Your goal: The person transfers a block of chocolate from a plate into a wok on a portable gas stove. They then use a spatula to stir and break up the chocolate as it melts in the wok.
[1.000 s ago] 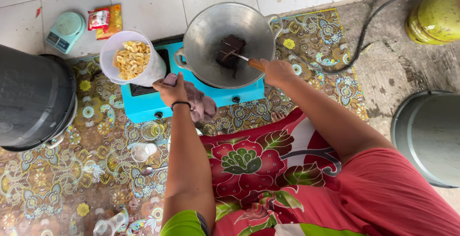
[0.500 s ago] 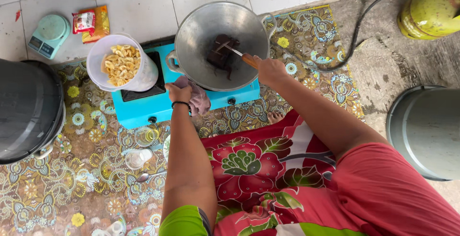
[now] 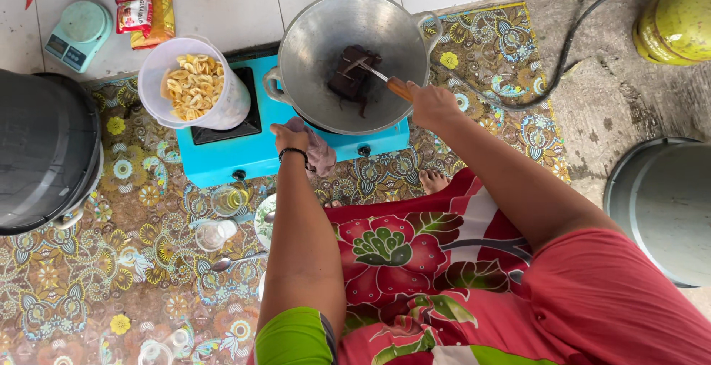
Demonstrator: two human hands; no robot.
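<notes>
At nine o'clock a large dark grey lidded pot [image 3: 44,154] sits at the frame's edge, its contents hidden. Above it, at ten o'clock, lies a pale green kitchen scale [image 3: 76,33], with a red and yellow snack packet [image 3: 146,17] just beside it. A white plastic tub [image 3: 226,105] standing on the left burner of the turquoise two-burner gas stove [image 3: 222,159] is nearly full of yellow banana chips [image 3: 192,83]. Small clear glasses [image 3: 228,200] on the patterned floor mat [image 3: 96,261] hold something pale; what, I cannot tell.

The left hand [image 3: 290,137] is closed on a pink cloth [image 3: 320,151] pressed to the near rim of the round grey metal wok [image 3: 354,57], at twelve o'clock. In the wok's middle lies a dark brown mass [image 3: 355,72]. The right hand [image 3: 432,105] is clenched round the wooden handle of a metal spatula [image 3: 378,74], blade in that mass.

To stir well, I judge the cloth hand should brace the wok firmly while the blade scrapes the bottom evenly, so nothing sticks.

At one o'clock sits a yellow-green gas cylinder [image 3: 678,24]; at three, a grey metal drum [image 3: 663,209].
</notes>
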